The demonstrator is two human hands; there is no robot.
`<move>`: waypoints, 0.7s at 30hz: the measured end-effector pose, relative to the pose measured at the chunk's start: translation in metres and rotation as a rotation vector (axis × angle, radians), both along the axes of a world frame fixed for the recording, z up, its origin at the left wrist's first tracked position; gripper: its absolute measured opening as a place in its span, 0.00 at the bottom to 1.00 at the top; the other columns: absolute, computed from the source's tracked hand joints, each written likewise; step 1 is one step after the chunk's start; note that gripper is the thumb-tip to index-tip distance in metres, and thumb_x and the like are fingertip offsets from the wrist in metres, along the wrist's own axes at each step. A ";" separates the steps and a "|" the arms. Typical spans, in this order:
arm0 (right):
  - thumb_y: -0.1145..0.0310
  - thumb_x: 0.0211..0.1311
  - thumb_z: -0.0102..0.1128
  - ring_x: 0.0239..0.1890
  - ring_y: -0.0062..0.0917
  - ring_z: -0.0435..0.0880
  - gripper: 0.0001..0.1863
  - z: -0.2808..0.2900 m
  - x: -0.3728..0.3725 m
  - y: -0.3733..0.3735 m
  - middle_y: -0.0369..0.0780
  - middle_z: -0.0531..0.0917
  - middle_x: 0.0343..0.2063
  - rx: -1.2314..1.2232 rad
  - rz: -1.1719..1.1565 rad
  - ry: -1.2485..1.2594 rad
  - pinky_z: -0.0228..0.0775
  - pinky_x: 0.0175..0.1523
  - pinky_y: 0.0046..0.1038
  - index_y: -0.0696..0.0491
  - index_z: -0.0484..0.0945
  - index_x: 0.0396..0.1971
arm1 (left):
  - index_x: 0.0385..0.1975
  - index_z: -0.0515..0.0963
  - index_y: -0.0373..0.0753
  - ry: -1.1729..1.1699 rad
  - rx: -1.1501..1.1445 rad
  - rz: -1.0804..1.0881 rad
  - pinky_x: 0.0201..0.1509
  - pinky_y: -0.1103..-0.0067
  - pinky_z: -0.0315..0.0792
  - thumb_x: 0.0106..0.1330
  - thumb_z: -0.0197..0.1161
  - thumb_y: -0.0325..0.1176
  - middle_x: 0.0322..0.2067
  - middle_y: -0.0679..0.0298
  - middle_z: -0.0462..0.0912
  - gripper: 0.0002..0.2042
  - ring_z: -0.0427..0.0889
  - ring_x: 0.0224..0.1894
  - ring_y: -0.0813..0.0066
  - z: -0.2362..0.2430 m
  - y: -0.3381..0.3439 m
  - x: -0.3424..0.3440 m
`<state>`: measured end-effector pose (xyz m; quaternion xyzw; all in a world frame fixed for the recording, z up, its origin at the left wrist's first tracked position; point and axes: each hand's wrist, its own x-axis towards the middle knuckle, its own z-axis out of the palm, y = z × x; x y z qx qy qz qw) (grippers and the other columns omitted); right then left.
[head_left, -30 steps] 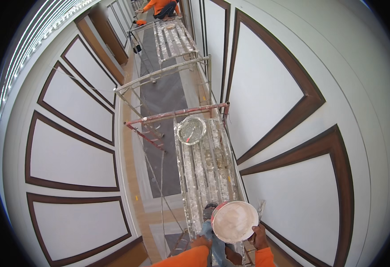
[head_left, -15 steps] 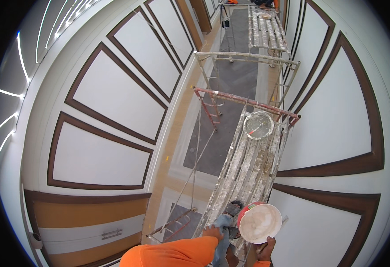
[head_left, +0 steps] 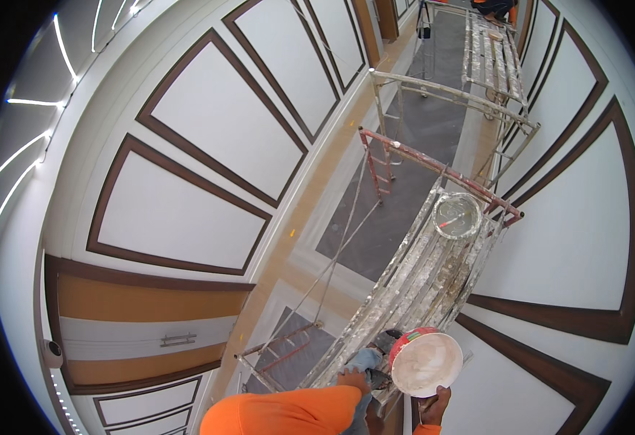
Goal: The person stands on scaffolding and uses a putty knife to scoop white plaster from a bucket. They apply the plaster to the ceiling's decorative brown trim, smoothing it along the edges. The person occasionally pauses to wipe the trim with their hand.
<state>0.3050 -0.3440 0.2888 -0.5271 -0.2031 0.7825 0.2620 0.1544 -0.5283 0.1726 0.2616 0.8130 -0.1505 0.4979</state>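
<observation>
My right hand (head_left: 437,402) grips the lower rim of a red-and-white bucket (head_left: 426,366) of pale creamy material; a metal blade pokes out behind it, its handle hidden. My left hand (head_left: 354,378) rests, fingers slightly apart, on my jean-clad knee (head_left: 367,357), just left of the bucket. A dark shoe (head_left: 390,338) shows beside them. Beneath me is a paint-spattered slatted scaffold plank (head_left: 419,275). A second bucket (head_left: 457,216), crusted white, with a red-marked stick in it, stands at the plank's far end.
A red scaffold rail (head_left: 433,167) crosses beyond the plank, with another frame (head_left: 455,99) and plank (head_left: 491,61) behind. A person (head_left: 491,9) crouches at the far end. Panelled walls (head_left: 564,239) flank the corridor; a tan-striped door (head_left: 143,297) is at left, grey flooring (head_left: 426,141) below.
The view has swung left, so the scaffold sits further right and the striped door has appeared. The far person is now mostly cut off. The bucket stays in my right hand, slightly further right.
</observation>
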 end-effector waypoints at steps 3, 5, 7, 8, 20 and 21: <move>0.49 0.58 0.58 0.20 0.22 0.79 0.33 -0.011 0.008 0.008 0.40 0.85 0.37 0.009 0.085 0.011 0.66 0.17 0.22 0.56 0.72 0.58 | 0.62 0.78 0.47 0.016 0.038 0.022 0.70 0.43 0.56 0.64 0.61 0.60 0.66 0.57 0.71 0.31 0.65 0.70 0.44 0.000 0.000 0.005; 0.49 0.58 0.58 0.19 0.23 0.78 0.33 -0.015 0.009 0.013 0.41 0.85 0.35 -0.007 0.116 -0.013 0.66 0.17 0.22 0.56 0.72 0.58 | 0.62 0.78 0.47 0.017 0.064 0.031 0.69 0.44 0.58 0.64 0.61 0.60 0.66 0.56 0.71 0.31 0.66 0.69 0.44 0.002 0.000 0.007; 0.49 0.58 0.57 0.18 0.23 0.77 0.33 -0.013 0.005 0.018 0.41 0.84 0.34 -0.026 0.142 -0.032 0.65 0.17 0.23 0.57 0.72 0.58 | 0.63 0.77 0.47 0.003 0.074 0.034 0.67 0.46 0.61 0.63 0.60 0.60 0.65 0.54 0.72 0.32 0.67 0.68 0.44 0.004 0.004 0.004; 0.49 0.58 0.57 0.17 0.23 0.76 0.33 -0.012 -0.002 0.020 0.41 0.84 0.33 -0.026 0.113 -0.053 0.65 0.17 0.23 0.57 0.71 0.57 | 0.63 0.77 0.47 -0.003 0.063 0.035 0.66 0.46 0.61 0.63 0.60 0.60 0.65 0.55 0.73 0.32 0.67 0.68 0.45 0.006 0.008 0.001; 0.51 0.59 0.56 0.16 0.22 0.75 0.31 -0.004 -0.057 0.028 0.39 0.84 0.31 -0.029 0.207 -0.059 0.64 0.17 0.23 0.57 0.72 0.57 | 0.59 0.80 0.49 0.038 0.045 0.162 0.65 0.48 0.62 0.62 0.64 0.58 0.62 0.60 0.73 0.28 0.67 0.66 0.49 0.003 0.008 0.002; 0.51 0.59 0.55 0.16 0.22 0.75 0.31 -0.004 -0.059 0.027 0.39 0.84 0.30 -0.038 0.201 -0.088 0.64 0.17 0.23 0.57 0.72 0.57 | 0.59 0.80 0.50 0.022 0.039 0.177 0.65 0.48 0.62 0.62 0.64 0.58 0.63 0.60 0.73 0.28 0.66 0.67 0.49 0.004 0.010 0.003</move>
